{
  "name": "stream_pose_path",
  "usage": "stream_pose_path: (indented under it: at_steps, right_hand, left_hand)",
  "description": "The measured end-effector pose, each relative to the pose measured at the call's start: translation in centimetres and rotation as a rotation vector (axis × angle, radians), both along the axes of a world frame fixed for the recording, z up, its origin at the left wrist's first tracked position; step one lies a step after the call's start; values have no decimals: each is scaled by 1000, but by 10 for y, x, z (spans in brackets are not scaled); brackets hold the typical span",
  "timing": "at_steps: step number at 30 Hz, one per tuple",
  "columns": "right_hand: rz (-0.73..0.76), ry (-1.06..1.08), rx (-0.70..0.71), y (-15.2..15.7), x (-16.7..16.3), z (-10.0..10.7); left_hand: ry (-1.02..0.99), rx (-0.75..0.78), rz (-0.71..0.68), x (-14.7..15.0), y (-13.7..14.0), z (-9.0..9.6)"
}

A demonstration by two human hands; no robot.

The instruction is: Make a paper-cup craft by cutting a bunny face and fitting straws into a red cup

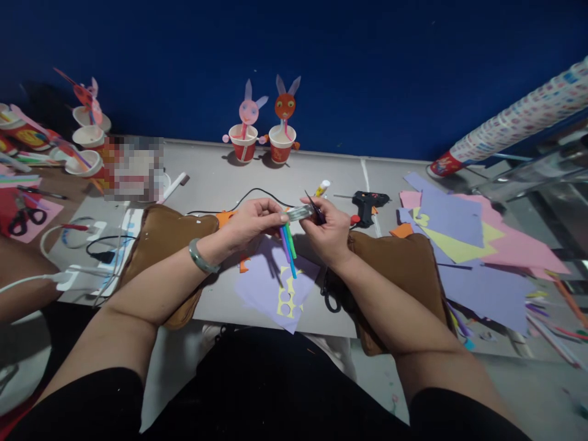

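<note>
Two bare forearms extend forward from the lower corners and converge above the grey tabletop [215, 177], each resting on a brown padded cushion [160, 236]. Left hand [250, 223], wrist ringed by a pale green bangle [201, 257], is turned palm-inward with fingers pinched on a bundle of coloured straws [288, 245] in green, blue and purple, which hang down and slightly rightward below the grip. Right hand [327, 233] faces it, fingers curled around a small dark piece [316, 208] at the end of a silvery strip [299, 212] that spans the gap between both hands; whether the strip is tape or foil cannot be told.

Beneath the hands lies a lilac paper sheet [264, 282] carrying a yellow offcut [288, 297] punched with round holes. Black scissor handles [329, 297] lie just beside the right wrist. Farther back lie a glue stick [323, 187] and a black glue gun [367, 202]. Against the blue wall stand two red-and-white paper cups, one bearing a pink rabbit head [249, 110], the other an orange rabbit head [285, 105], both flat cut-outs with pointed ears. Loose sheets of lilac, pink and yellow paper [459, 233] overlap at right, near a printed roll [514, 122] whose markings are too small to read. One patch at left is pixelated; no writing is legible.
</note>
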State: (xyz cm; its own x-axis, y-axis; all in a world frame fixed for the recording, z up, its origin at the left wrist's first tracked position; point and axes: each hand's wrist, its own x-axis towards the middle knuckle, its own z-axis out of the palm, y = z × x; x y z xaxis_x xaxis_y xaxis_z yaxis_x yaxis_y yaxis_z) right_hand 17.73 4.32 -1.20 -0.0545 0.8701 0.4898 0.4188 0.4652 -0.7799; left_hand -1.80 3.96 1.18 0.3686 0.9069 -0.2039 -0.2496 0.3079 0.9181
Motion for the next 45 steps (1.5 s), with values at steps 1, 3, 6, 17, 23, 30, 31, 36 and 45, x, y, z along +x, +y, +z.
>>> stream_pose_path:
  at_steps: [1,3,6,17,23,30,31,36,45]
  right_hand:
    - [-6,-8,6,0,0,0]
    - [-23,-18,9,-1,1,1]
    - [-40,-11,12,0,1,0]
    - [-8,-44,-11,2,1,-1]
    - [-10,6,-81,-2,-2,4]
    - [-29,-41,-10,-2,1,4]
    - [-29,-55,14,-2,1,4]
    - [-25,-67,76,-1,2,5]
    - [-10,66,-117,2,-3,2]
  left_hand:
    - [2,0,2,0,0,0]
    - [5,-8,-2,1,-1,0]
    - [5,-34,-24,1,-1,-1]
    - [39,65,-102,0,-2,-1]
    - [22,87,-99,1,-3,0]
    - [31,99,-94,1,-4,-1]
    - [31,104,-88,1,-4,-1]
    - [64,135,-70,2,-4,-1]
    - [32,179,17,0,-2,-2]
